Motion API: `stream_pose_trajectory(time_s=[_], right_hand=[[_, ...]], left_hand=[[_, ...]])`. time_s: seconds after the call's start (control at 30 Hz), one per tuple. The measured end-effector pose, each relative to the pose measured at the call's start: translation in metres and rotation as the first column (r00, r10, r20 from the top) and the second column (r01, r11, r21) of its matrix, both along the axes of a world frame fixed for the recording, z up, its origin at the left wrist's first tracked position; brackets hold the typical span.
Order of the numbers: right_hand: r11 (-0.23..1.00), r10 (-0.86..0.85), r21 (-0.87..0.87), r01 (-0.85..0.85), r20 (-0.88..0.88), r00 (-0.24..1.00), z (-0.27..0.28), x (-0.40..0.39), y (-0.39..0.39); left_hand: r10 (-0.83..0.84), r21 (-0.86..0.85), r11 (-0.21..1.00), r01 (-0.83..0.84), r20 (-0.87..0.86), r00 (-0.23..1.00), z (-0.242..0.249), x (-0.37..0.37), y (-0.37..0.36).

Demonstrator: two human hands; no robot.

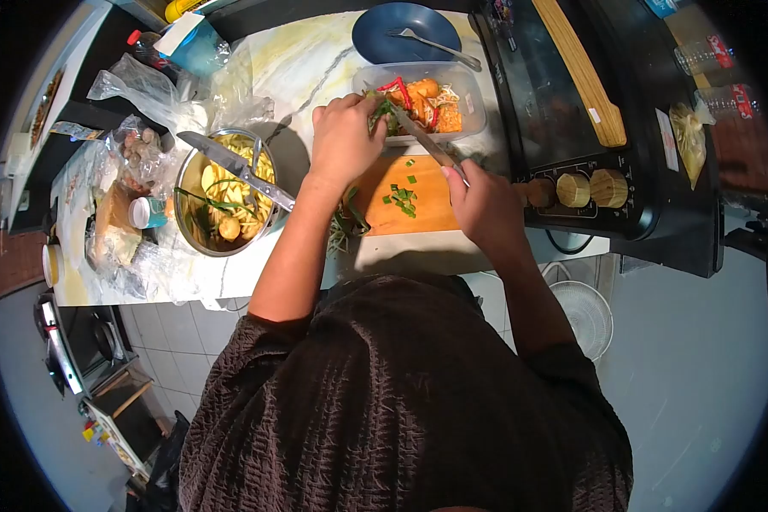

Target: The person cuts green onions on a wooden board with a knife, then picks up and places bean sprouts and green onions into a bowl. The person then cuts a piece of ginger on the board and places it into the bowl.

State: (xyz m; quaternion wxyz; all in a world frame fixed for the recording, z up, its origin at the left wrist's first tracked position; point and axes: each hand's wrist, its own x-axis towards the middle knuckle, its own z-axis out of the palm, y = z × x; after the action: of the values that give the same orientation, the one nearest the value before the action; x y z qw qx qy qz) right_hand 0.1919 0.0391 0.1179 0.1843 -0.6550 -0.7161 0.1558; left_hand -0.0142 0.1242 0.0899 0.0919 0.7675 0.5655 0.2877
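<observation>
My right hand (484,205) is wrapped round the handle of a knife (427,141), its blade pointing up and left over the near rim of a clear plastic container (474,128). My left hand (347,141) is closed at the container's left side, with green leaves (384,118) at its fingertips beside the blade tip. Inside the container lie orange-brown pieces (422,88), red chilli strips (394,84) and bean sprouts (446,96). Below stands an orange cutting board (418,218) with cut green pieces (401,200). Longer green stalks (350,213) lie at its left edge.
A steel pot (179,218) of yellow sliced food stands left, a second knife (230,164) across its rim. Behind the container is a dark blue plate (375,38) with a fork (435,47). Plastic bags (149,90) crowd the left; a black stove (563,128) borders the right.
</observation>
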Motion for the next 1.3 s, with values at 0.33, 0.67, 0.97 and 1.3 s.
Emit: stream_pose_trajectory(time_s=[0.33,0.67,0.97,1.3], right_hand=[[0.998,-0.017,-0.062,0.019,0.034,0.999,0.000,-0.001,-0.001],[0.992,-0.106,-0.069,0.104,-0.020,0.994,0.006,0.005,-0.021],[0.992,-0.125,-0.032,0.122,-0.120,0.985,0.008,0.012,-0.039],[0.975,-0.195,-0.167,0.150,-0.304,0.932,-0.013,0.056,-0.093]], left_hand=[[0.172,-0.011,0.985,-0.172,0.008,0.985,-0.013,0.008,0.004],[0.253,0.086,0.965,-0.247,-0.076,0.964,-0.011,0.010,0.004],[0.242,0.058,0.969,-0.241,-0.003,0.970,-0.017,0.007,0.002],[0.126,-0.121,0.988,-0.095,0.289,0.949,-0.017,0.009,-0.020]])
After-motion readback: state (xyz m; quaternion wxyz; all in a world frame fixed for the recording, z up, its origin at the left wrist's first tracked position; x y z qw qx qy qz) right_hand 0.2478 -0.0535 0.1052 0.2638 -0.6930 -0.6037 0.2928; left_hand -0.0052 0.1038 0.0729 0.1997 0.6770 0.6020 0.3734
